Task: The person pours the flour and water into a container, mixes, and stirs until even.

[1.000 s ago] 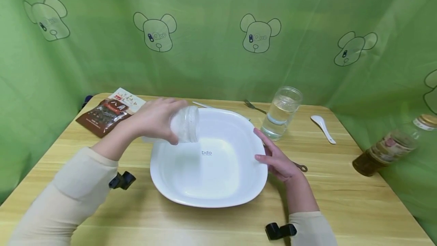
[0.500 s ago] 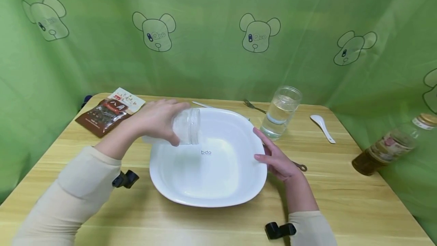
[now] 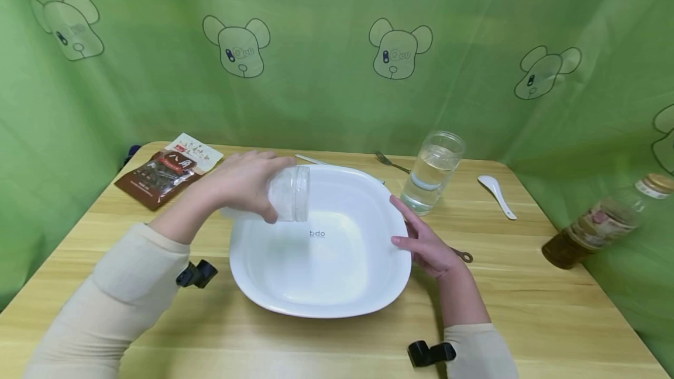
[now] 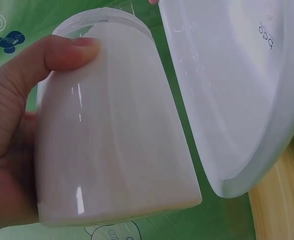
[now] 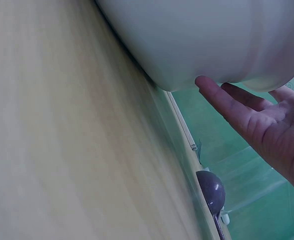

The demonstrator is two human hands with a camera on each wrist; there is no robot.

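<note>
My left hand [image 3: 247, 183] grips a clear glass jar [image 3: 288, 195] filled with something whitish. The jar lies tipped on its side above the left rim of a white basin [image 3: 329, 271], its mouth facing right over the inside. Nothing visible falls from it. In the left wrist view the jar [image 4: 117, 135] hides most of the fingers behind it; the thumb lies along its near side. My right hand [image 3: 429, 247] holds the basin's right rim, two fingertips over the edge. From the right wrist view, other fingers [image 5: 231, 102] touch the outer wall from outside.
A glass of clear liquid [image 3: 432, 174] stands behind my right hand, near a fork [image 3: 387, 161] and a white spoon [image 3: 497, 196]. A bottle of dark liquid [image 3: 590, 233] is at right, a brown spice packet [image 3: 163, 177] at left. A dark ladle [image 5: 211, 192] lies partly behind the basin.
My left hand and the tipped jar have shifted slightly right over the basin. The right hand and the basin stay in place.
</note>
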